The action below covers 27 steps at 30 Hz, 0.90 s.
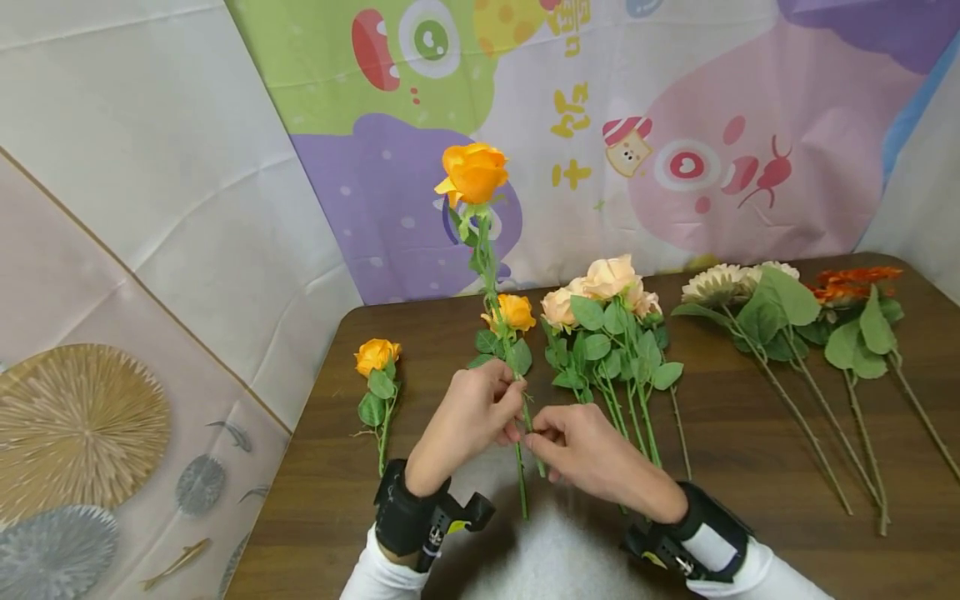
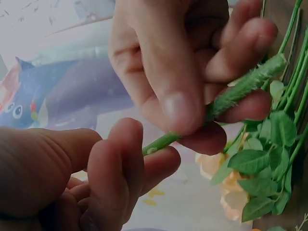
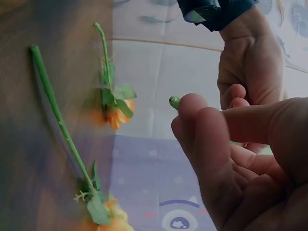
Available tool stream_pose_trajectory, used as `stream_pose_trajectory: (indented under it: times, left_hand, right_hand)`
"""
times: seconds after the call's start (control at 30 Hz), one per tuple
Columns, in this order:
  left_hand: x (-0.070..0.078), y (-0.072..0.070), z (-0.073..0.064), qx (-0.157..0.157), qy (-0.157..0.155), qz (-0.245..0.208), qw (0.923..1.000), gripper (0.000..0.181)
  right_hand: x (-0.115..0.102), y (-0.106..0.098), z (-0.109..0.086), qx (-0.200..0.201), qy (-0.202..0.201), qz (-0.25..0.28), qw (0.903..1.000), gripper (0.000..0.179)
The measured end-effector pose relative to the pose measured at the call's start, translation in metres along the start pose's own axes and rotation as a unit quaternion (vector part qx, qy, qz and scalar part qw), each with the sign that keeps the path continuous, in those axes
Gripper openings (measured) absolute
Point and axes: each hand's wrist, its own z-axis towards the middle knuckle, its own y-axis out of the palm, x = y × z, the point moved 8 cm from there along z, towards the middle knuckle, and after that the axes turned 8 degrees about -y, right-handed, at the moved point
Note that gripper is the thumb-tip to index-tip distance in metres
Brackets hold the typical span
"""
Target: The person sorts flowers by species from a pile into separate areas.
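An orange rose [image 1: 474, 173] stands raised above the table with its stem running down between both hands. My left hand [image 1: 480, 406] pinches the green stem [image 2: 161, 143] partway down. Just below, my right hand [image 1: 592, 450] pinches the stem near its lower end, thumb on top in the left wrist view. The cut tip [image 3: 174, 101] pokes out past the right fingers. A second orange rose [image 1: 516, 312] lies on the table behind the left hand, and a third orange rose [image 1: 375, 357] lies farther left. Leaves on the held stem are partly hidden.
Peach roses [image 1: 609, 279] lie in a bunch just beyond the right hand. Farther right are cream flowers [image 1: 716, 285] and rust-orange flowers [image 1: 855, 283] with long stems. The brown table [image 1: 315, 517] meets a printed cloth backdrop [image 1: 555, 225] at its far edge.
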Motion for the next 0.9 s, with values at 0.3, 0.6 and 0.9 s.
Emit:
stream_pose_trajectory:
  times: [0.3, 0.6, 0.9]
  left_hand:
    - [-0.013, -0.002, 0.001, 0.006, -0.061, 0.064, 0.9961, 0.022]
    - [-0.011, -0.013, -0.002, 0.031, -0.076, 0.086, 0.9929, 0.024]
    - [-0.012, -0.016, -0.003, 0.032, -0.091, 0.095, 0.9908, 0.023]
  right_hand:
    - [0.018, 0.012, 0.001, 0.01, 0.05, 0.032, 0.9982, 0.014]
    - [0.053, 0.026, 0.001, -0.036, 0.114, 0.06, 0.9911, 0.024]
    - [0.068, 0.043, 0.0, -0.072, 0.124, 0.061, 0.9878, 0.03]
